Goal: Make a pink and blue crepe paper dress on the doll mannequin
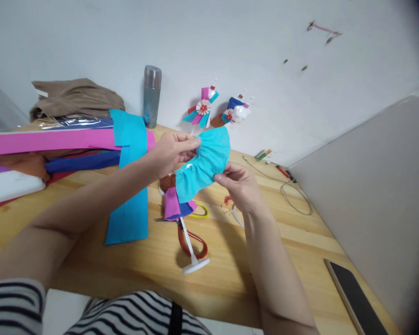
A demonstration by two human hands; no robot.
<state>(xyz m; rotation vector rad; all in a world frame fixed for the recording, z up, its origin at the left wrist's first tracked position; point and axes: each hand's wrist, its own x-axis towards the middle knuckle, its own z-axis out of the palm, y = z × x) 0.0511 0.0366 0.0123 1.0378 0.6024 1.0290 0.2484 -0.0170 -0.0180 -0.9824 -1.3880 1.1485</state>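
Observation:
My left hand (176,151) pinches the gathered inner edge of a turquoise ruffled strip (209,156) between thumb and fingers. At the lower right, my right hand (239,186) grips the strip's outer edge. The strip fans out in pleats; whether it is cloth or crepe paper I cannot tell. Below it lies a small figure on a white stand (195,265), wrapped in a pink and blue piece (176,204). Red-handled scissors (204,249) lie under the stand's stem, with a yellow ring (202,211) close by.
A flat turquoise strip (129,204) hangs over a pink strip (56,142) on the left pile. Behind stand a bottle (152,97) and two decorated figures (203,107) (232,114). A cable (282,181) and a phone (354,295) lie to the right, beside the wall.

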